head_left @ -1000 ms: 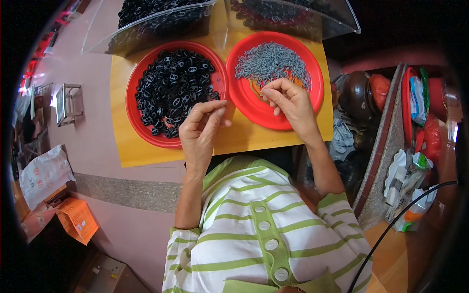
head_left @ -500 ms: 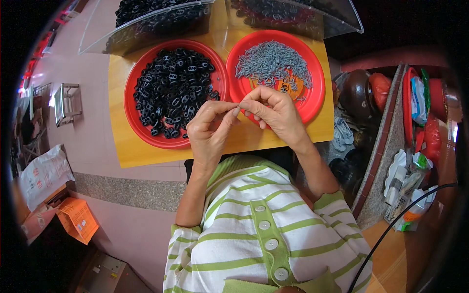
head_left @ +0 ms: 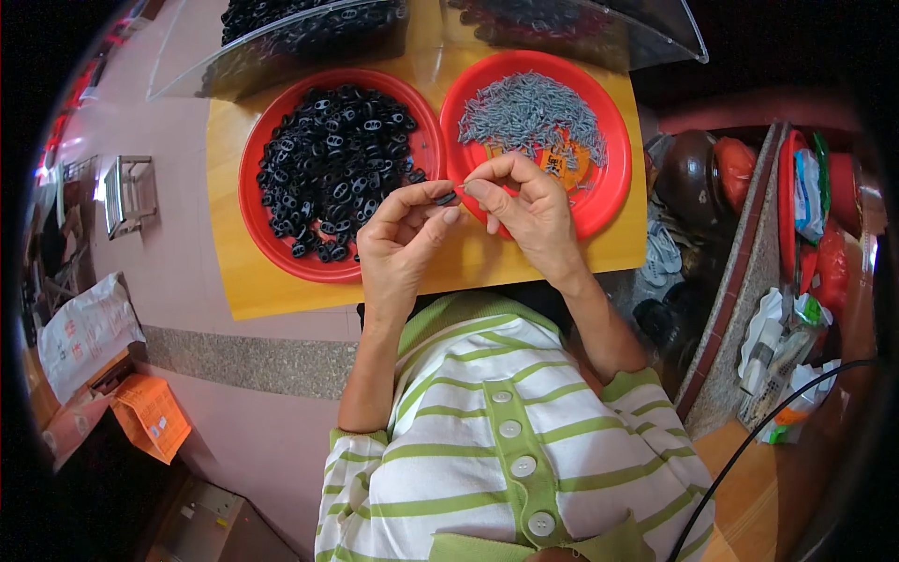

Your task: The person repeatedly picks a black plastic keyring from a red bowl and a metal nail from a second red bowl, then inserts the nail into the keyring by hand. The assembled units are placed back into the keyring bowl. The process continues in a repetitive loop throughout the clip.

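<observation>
Between the thumb and fingers of my left hand [head_left: 405, 232] is a small black oval plastic piece [head_left: 445, 199]. Close by on the right, my right hand [head_left: 524, 214] is pinched at thumb and forefinger. Something tiny may show at its fingertips, too small to name. A narrow gap separates the two hands, held above the near part of the table. Behind the left one stands a red round tray [head_left: 251, 211] heaped with black plastic pieces [head_left: 328, 164] like mine, with two holes each. Beyond the right one, a second red tray [head_left: 613, 173] holds a pile of small grey screws [head_left: 534, 110].
The trays rest on a yellow wooden tabletop [head_left: 229, 272]. At its far side, clear plastic bins [head_left: 309, 37] hold more black pieces. On the right are a brown jar [head_left: 688, 173], a low ledge [head_left: 726, 281] and a black cable [head_left: 749, 440]. A metal stool [head_left: 126, 197] stands left.
My hands have moved apart from touching at the fingertips. The black piece now shows in my left hand. The view has shifted slightly.
</observation>
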The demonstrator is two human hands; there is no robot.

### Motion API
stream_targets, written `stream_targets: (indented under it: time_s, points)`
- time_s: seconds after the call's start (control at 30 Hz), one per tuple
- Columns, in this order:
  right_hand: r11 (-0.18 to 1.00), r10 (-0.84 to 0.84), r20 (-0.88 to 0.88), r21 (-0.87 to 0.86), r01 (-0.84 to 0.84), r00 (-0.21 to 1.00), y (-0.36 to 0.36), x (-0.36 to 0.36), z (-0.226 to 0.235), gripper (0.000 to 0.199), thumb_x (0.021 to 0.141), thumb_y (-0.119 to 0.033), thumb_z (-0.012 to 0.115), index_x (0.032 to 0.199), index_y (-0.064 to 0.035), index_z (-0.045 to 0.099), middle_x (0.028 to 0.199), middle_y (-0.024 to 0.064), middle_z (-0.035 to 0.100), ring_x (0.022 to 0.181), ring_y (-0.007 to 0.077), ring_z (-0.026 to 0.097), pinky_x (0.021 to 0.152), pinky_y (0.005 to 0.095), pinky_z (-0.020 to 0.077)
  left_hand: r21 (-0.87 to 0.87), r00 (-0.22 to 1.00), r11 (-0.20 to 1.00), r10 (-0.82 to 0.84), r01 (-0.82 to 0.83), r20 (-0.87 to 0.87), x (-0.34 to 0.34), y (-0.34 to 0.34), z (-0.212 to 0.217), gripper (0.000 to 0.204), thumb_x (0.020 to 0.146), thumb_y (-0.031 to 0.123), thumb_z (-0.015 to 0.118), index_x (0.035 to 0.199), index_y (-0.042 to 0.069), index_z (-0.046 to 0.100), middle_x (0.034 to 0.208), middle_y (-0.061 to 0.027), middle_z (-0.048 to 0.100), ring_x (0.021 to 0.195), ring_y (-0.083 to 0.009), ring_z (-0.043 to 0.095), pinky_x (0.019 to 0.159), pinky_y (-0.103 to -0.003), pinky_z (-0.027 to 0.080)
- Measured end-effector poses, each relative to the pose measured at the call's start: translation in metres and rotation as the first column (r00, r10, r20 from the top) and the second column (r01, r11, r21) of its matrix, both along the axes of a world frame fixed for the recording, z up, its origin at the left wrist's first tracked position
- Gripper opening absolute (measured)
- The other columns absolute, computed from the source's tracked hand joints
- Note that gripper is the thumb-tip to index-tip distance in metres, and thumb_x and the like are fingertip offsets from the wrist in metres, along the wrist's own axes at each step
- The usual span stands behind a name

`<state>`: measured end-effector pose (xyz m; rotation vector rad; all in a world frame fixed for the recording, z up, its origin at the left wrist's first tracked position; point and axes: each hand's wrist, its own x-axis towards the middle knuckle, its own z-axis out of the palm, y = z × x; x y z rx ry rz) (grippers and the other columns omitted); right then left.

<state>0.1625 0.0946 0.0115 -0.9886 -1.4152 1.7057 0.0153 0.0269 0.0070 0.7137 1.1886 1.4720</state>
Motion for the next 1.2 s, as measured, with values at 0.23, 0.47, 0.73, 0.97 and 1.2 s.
stream_targets:
  time_s: [0.23,0.47,0.73,0.97,1.2]
  points:
    - [0.991,-0.018,-0.022,0.135,0.021,1.0,-0.008,-0.009,-0.002,0.011,0.086,-0.011,0.064,0.091,-0.0012,0.062,0.097,0.0061,0.066,0.073,0.0072,0.058,0.063,0.0217,0.0494,0.022,0.994,0.997,0.075,-0.076,0.076,-0.006,-0.001,-0.004,0.015,0.092,0.005,0.056,0.103,-0.004,0.056,0.093,-0.0107,0.066,0.08,-0.0132,0.064,0.074,-0.023,0.051]
    - [0.91,0.011,0.168,0.406,-0.079,0.986,-0.012,-0.011,0.02,0.007,0.081,-0.008,0.067,0.087,-0.0035,0.064,0.1,0.0051,0.067,0.087,0.015,0.058,0.071,0.0263,0.0494,0.046,0.993,0.993,0.113,-0.111,-0.045,-0.006,-0.004,-0.007,0.014,0.092,0.007,0.056,0.101,-0.003,0.055,0.091,-0.0092,0.065,0.081,-0.0123,0.064,0.072,-0.022,0.051]
    - [0.899,-0.034,0.159,0.437,-0.039,0.987,-0.009,-0.01,0.016,0.008,0.082,-0.007,0.067,0.088,-0.0041,0.064,0.094,0.0054,0.067,0.085,0.0132,0.059,0.068,0.0256,0.0494,-0.029,0.998,0.999,0.015,-0.013,0.053,-0.012,-0.006,-0.001,0.013,0.092,0.008,0.056,0.098,-0.003,0.059,0.087,-0.0098,0.066,0.075,-0.0125,0.064,0.068,-0.023,0.05]
    - [0.988,-0.046,0.047,0.152,0.038,0.998,-0.012,-0.013,0.002,0.01,0.086,-0.009,0.065,0.091,-0.0015,0.063,0.082,0.0024,0.067,0.067,0.0058,0.06,0.058,0.0206,0.0492,-0.063,0.946,0.997,-0.01,0.033,0.325,-0.013,-0.008,0.003,0.014,0.092,0.009,0.055,0.098,-0.003,0.059,0.087,-0.0128,0.067,0.072,-0.0149,0.064,0.066,-0.024,0.05]
    - [0.992,-0.045,0.028,0.12,0.041,0.999,-0.011,-0.015,0.004,0.01,0.086,-0.01,0.065,0.091,-0.0014,0.063,0.08,0.0023,0.067,0.065,0.0052,0.061,0.056,0.0207,0.0501,-0.07,0.952,0.997,-0.001,0.024,0.305,-0.014,-0.007,0.0,0.013,0.091,0.008,0.056,0.098,-0.003,0.059,0.086,-0.0127,0.067,0.072,-0.0146,0.064,0.066,-0.024,0.05]
